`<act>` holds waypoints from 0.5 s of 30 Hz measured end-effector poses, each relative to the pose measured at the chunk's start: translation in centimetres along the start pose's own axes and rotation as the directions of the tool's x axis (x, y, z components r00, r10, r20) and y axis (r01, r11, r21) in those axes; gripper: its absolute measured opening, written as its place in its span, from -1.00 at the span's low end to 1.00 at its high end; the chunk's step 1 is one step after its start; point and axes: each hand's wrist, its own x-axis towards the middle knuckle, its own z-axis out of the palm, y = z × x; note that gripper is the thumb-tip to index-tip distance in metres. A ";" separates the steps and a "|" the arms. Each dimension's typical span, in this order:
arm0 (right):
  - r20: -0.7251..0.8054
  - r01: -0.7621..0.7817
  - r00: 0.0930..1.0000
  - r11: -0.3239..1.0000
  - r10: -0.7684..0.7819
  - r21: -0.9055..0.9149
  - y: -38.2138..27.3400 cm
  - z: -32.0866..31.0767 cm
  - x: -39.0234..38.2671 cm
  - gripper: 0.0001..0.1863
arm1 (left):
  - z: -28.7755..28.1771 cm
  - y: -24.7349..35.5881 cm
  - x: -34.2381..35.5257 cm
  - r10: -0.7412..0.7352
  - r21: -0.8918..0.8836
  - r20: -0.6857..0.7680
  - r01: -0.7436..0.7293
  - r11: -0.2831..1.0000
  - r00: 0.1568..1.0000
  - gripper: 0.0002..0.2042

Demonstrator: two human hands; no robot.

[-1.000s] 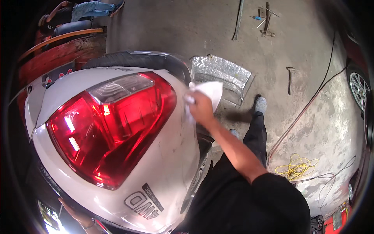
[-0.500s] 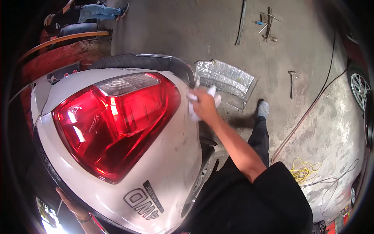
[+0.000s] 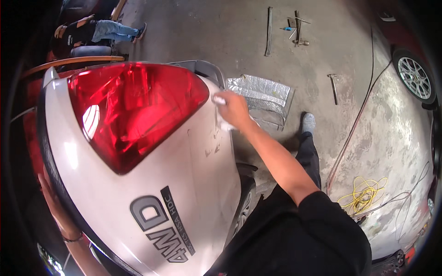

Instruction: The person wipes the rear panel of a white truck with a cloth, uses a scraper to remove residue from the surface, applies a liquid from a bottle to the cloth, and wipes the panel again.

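Beside the pointed corner of a large red tail light (image 3: pixel 142 110), my right hand (image 3: pixel 231 110) is closed on a white cloth (image 3: pixel 225 125), pressed to the white body panel (image 3: pixel 189 170) of a vehicle. Dark scuffs show on the panel just below the cloth. Grey lettering (image 3: pixel 159 225) runs along the nearer part of the panel. At the left, my left hand (image 3: pixel 55 204) lies along the black-trimmed far edge of the panel, fingers stretched out and holding nothing; its fingertips are dim.
A silvery foil sheet (image 3: pixel 264 92) lies on the floor beyond my right hand. Farther off are a hammer (image 3: pixel 334 89), a long bar (image 3: pixel 268 32) and several tools. Yellow cord (image 3: pixel 365 197) is coiled at right, near a red car's wheel (image 3: pixel 413 76). Another person (image 3: pixel 87 34) is at upper left.
The view has shifted closer over the panel and tail light. My right hand with the cloth stays near the light's corner, now lower on the panel. My left hand has slid farther along the edge.
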 end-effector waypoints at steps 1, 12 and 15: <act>-0.044 -0.029 0.999 1.000 0.029 -0.012 1.0 -0.1 1.2 -0.66 | 0.4 0.3 1.0 0.094 0.023 0.061 -0.096 0.995 0.994 -0.29; -0.059 -0.055 0.997 0.997 0.058 0.051 1.5 0.2 -3.2 -0.68 | 4.5 4.4 1.4 0.120 0.140 0.144 -0.140 0.980 0.982 -0.17; -0.127 -0.049 0.990 0.993 0.063 0.106 1.7 0.6 -7.0 -0.66 | 7.9 7.4 1.7 0.050 0.093 -0.010 -0.049 0.994 0.999 -0.19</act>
